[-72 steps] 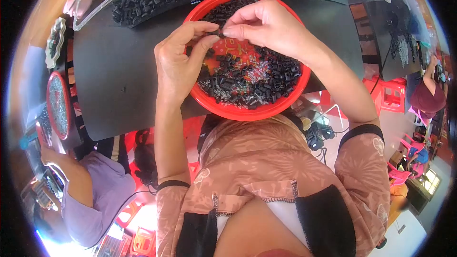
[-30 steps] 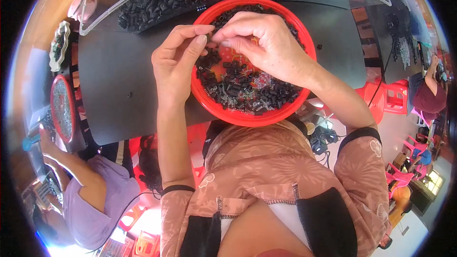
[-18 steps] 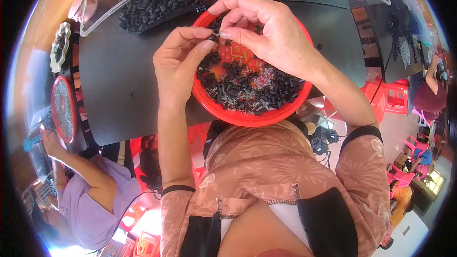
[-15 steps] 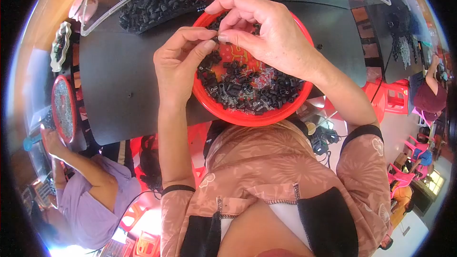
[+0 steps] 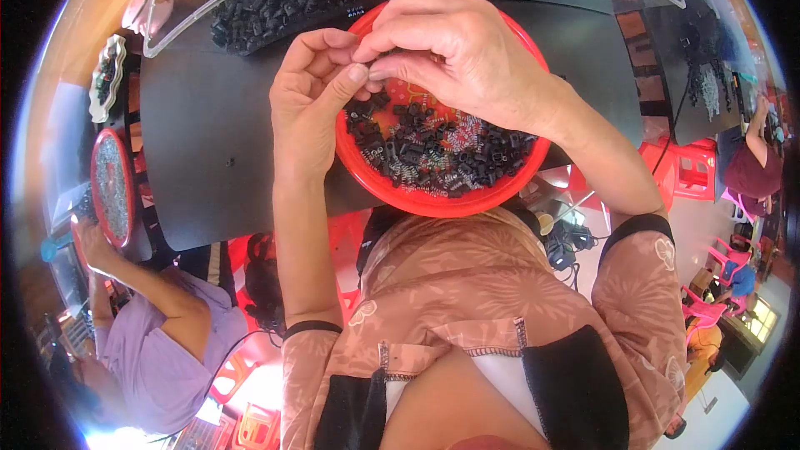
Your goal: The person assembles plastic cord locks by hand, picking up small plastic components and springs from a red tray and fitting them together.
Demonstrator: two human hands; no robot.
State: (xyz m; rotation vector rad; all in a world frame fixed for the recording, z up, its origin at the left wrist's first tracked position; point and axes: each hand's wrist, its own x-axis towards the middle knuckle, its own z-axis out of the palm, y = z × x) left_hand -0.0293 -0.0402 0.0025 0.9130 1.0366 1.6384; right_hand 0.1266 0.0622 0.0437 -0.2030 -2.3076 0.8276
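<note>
As the half-curled left hand (image 5: 310,87) meets the pinching right hand (image 5: 471,54), any held piece is hidden | below them, small black parts (image 5: 408,154), silvery coil springs (image 5: 458,135) fill a round red plastic tray (image 5: 442,207) | clear plastic bin (image 5: 197,20) beyond

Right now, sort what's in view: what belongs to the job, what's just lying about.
In use, it seems:
- left hand; right hand
- round red plastic tray
- small black plastic pieces inside
- silvery coil springs inside

Apparently just about:
- scalloped pale dish, left
- red plastic stool, right
</note>
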